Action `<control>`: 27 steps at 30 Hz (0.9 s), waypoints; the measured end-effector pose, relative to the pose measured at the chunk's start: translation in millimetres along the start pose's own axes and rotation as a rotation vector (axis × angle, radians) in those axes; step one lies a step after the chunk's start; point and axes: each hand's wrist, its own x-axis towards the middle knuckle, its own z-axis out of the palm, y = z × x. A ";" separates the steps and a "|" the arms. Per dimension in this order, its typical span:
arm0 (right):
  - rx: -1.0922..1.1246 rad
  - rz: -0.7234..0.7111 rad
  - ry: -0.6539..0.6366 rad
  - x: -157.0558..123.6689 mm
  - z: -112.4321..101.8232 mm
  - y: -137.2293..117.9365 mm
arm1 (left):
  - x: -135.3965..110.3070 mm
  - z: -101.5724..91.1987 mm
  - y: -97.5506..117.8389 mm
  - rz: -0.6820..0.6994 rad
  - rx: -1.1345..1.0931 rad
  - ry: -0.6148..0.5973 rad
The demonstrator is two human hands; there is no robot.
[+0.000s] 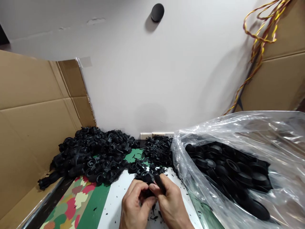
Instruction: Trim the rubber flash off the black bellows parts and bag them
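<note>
Near the front of the table my left hand (pixel 134 203) is closed around a small black rubber part (pixel 148 192), mostly hidden by the fingers. Pressed close to it, my right hand (pixel 173 203) grips a dark, flat-handled tool (pixel 160 183); its working end is hidden, so I cannot tell its exact kind. My two hands meet over a white board (pixel 116 197) sprinkled with black trimmings. Just beyond them lies a heap of thin black rubber scraps (pixel 158 151). To the left is a large pile of ribbed black rubber parts (pixel 100 156).
A clear plastic bag (pixel 186 171) on the right holds ribbed black rubber pieces (pixel 221 168). Cardboard (pixel 35 105) walls off the left side. A white wall (pixel 152 79) with sockets stands behind, and twisted yellow-red wires (pixel 258 57) hang at upper right.
</note>
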 end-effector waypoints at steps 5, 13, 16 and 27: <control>-0.058 -0.087 0.041 -0.7 5.2 0.4 | -1.9 2.8 3.4 0.083 0.053 0.000; -0.024 -0.013 0.076 12.4 21.9 -10.8 | 6.4 -12.9 16.9 0.069 -0.053 -0.017; -0.040 0.045 0.139 27.1 13.4 -5.2 | 2.8 -15.5 21.0 0.152 -0.042 0.002; -0.030 0.146 0.062 31.2 -16.9 9.4 | 15.7 -20.7 1.8 -0.015 -0.223 -0.046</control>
